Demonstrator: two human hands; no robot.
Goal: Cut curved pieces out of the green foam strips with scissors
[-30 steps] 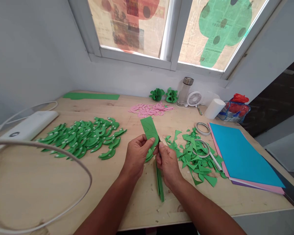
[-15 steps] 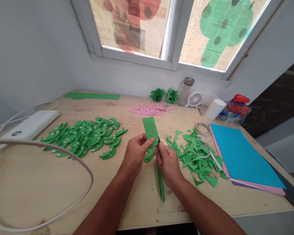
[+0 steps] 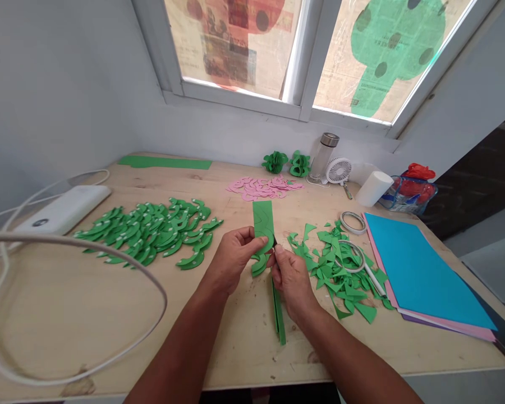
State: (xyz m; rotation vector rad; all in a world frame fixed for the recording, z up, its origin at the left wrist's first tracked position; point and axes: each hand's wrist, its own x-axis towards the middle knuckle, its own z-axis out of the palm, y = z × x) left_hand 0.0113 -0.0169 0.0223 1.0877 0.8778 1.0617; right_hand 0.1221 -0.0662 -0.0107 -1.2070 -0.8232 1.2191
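Observation:
My left hand [image 3: 235, 255] pinches a green paper strip [image 3: 263, 216] marked with curved drawn lines, thumb on top. In my right hand [image 3: 292, 275] are scissors [image 3: 275, 242]; only their dark blades show, at the strip's right edge, and the handles are hidden in my fingers. Below the strip, a curved green piece [image 3: 259, 265] shows between my hands. A folded green strip [image 3: 279, 317] lies on the table under my right hand. To the left spreads a heap of curved green cutouts [image 3: 151, 230] with whitish spots; green scraps [image 3: 340, 269] are piled to the right.
Pink cutouts [image 3: 261, 187] lie behind my hands. Tape rings [image 3: 353, 223] sit by the scraps, near blue sheets [image 3: 429, 269]. A bottle [image 3: 322, 157] and small fan [image 3: 339, 170] stand by the wall. A white cable [image 3: 160, 280] loops across the left front.
The green strip has turned more upright in my hands, with the blades still at its right edge. The whole view has shifted slightly.

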